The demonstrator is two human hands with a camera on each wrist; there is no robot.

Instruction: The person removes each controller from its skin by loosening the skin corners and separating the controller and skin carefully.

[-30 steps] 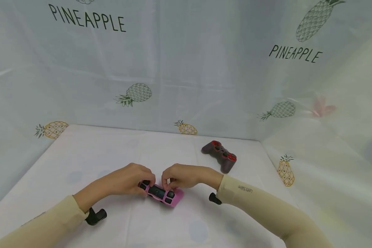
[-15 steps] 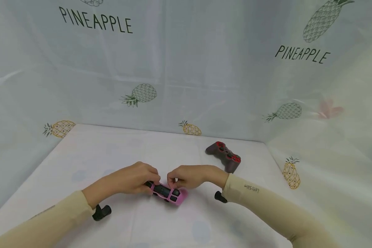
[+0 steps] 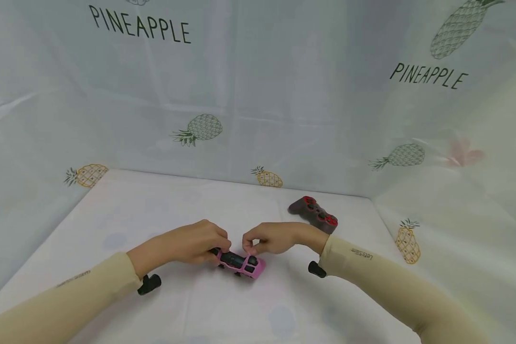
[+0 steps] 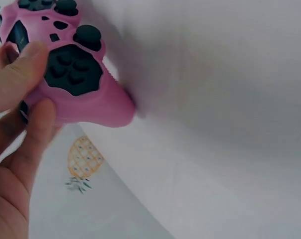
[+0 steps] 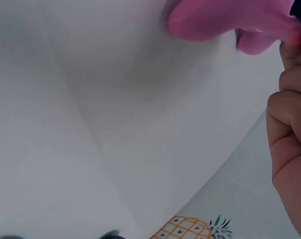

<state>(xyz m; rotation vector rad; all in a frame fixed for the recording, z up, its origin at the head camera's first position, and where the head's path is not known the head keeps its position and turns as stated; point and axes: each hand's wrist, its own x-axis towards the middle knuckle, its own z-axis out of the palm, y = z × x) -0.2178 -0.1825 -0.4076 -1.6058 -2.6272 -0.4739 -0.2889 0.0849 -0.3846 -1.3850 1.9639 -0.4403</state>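
Observation:
A black game controller (image 3: 233,260) in a pink silicone cover (image 3: 259,270) is held just over the table. My left hand (image 3: 198,241) grips its left end; in the left wrist view, the thumb (image 4: 22,74) lies on the front beside the dark button cluster (image 4: 73,69), with fingers underneath. My right hand (image 3: 273,237) pinches the cover's far edge, fingers curled. The right wrist view shows these fingertips at the pink cover (image 5: 215,17), beside a bit of dark controller (image 5: 298,10). The underside of the controller is hidden.
A dark controller with red buttons (image 3: 314,213) lies farther back on the white table (image 3: 163,205), behind my right wrist. A pineapple-printed curtain (image 3: 275,95) rises along the table's back edge. Small black wrist cameras (image 3: 149,284) hang below both sleeves.
The loose pink flap at the controller's right end has drawn in closer around it. Both hands and the controller have shifted slightly right in view, as has the whole scene.

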